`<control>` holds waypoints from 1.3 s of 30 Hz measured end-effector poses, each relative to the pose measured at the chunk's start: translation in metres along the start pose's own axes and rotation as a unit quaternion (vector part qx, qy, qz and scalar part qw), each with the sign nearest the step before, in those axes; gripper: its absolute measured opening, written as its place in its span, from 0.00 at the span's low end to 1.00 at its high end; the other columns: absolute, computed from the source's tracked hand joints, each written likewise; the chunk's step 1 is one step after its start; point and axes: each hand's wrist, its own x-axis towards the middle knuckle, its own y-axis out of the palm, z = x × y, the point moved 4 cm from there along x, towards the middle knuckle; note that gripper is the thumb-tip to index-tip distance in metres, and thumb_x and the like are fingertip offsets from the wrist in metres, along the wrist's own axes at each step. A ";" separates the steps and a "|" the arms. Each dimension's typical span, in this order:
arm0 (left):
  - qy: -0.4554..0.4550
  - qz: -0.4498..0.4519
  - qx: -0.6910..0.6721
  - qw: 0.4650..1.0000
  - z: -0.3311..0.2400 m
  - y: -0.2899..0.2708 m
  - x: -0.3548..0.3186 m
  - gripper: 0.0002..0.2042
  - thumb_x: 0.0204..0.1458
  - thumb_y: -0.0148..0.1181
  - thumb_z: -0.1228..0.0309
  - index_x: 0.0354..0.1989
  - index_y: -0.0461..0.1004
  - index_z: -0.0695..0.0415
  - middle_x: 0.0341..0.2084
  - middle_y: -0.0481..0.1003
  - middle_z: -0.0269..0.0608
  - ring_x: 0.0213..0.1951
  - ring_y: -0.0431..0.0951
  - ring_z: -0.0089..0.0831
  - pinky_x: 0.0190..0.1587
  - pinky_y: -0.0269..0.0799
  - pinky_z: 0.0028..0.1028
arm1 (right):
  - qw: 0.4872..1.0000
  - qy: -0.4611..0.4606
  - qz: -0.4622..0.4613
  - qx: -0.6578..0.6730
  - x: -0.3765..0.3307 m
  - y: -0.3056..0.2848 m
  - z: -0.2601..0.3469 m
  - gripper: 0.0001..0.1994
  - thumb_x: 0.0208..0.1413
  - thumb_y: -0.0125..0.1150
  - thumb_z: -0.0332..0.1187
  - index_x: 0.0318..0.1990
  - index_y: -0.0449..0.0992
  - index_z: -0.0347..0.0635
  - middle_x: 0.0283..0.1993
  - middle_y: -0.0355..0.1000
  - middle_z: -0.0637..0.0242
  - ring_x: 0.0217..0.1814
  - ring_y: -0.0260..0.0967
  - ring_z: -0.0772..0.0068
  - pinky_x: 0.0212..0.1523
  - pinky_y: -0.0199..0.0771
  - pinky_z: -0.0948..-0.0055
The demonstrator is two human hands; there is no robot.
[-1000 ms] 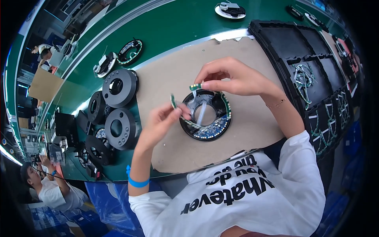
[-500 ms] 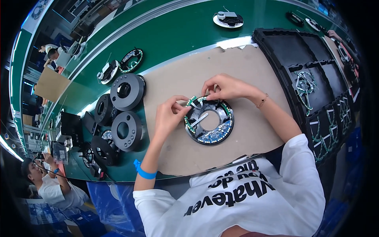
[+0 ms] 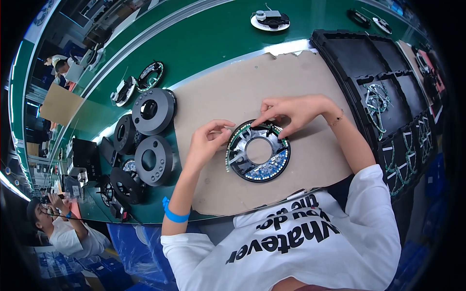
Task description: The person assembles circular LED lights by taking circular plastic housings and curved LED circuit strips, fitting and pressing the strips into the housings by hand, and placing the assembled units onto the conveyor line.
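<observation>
Lying flat on the brown sheet (image 3: 310, 162), one black ring-shaped housing (image 3: 242, 168), its round opening clear through, a blue circuit board (image 3: 272, 167) set in its lower-right part. Green light strip (image 3: 228, 151): a second ago held up loose between both hands, its ends off the housing; now laid along the left and upper rim, its lower-left end poking slightly outside the edge. Hands: close together over the upper-left rim half a second ago; now set wider, the right one shifted to the upper-right side. Position: housing between the two hands and a little below them, nearer the wearer's body than the fingertips. Left hand (image 3: 208, 140): at the upper-left rim, thumb and forefinger curved toward each other, tips near together; whether they pinch the strip, cannot tell. Right hand (image 3: 298, 112): thumb and forefinger spread well apart, forefinger at the top of the rim, thumb at its upper right, nothing clamped between them. Adjacent, left: grey ring covers (image 3: 164, 107), grouped on the green table. Adjacent, right: black compartment tray (image 3: 347, 73), further strips (image 3: 377, 103) tangled in one compartment.
</observation>
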 end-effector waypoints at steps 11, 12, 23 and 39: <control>0.138 0.006 0.266 0.954 -0.029 0.011 -0.020 0.16 0.45 0.55 0.82 0.44 0.74 0.57 0.37 0.72 0.41 0.37 0.74 0.28 0.38 0.72 0.25 | 0.997 -0.003 -0.055 -0.062 0.002 0.006 -0.004 0.33 0.39 0.66 0.30 0.58 0.66 0.55 0.39 0.65 0.66 0.35 0.61 0.70 0.37 0.65 0.74; 0.136 0.008 0.268 0.954 -0.028 0.010 -0.023 0.16 0.45 0.55 0.82 0.44 0.74 0.57 0.37 0.72 0.41 0.37 0.74 0.28 0.38 0.72 0.25 | 0.996 -0.010 -0.058 -0.065 0.002 0.005 -0.005 0.32 0.40 0.66 0.30 0.58 0.66 0.55 0.38 0.65 0.66 0.34 0.61 0.69 0.36 0.65 0.73; 0.224 0.100 0.459 0.854 -0.018 0.003 -0.030 0.29 0.47 0.57 0.63 0.61 0.59 0.49 0.61 0.54 0.51 0.61 0.55 0.50 0.61 0.51 0.41 | 0.996 -0.009 -0.064 -0.060 0.014 0.006 -0.004 0.30 0.39 0.67 0.29 0.56 0.68 0.51 0.32 0.68 0.63 0.30 0.63 0.67 0.34 0.66 0.70; 0.215 0.070 0.499 0.837 -0.008 -0.005 -0.034 0.29 0.47 0.57 0.58 0.60 0.61 0.47 0.63 0.51 0.52 0.64 0.49 0.52 0.63 0.43 0.47 | 0.952 -0.069 -0.247 -0.166 0.017 0.022 -0.001 0.23 0.36 0.58 0.30 0.47 0.74 0.49 0.32 0.66 0.65 0.36 0.65 0.64 0.36 0.67 0.68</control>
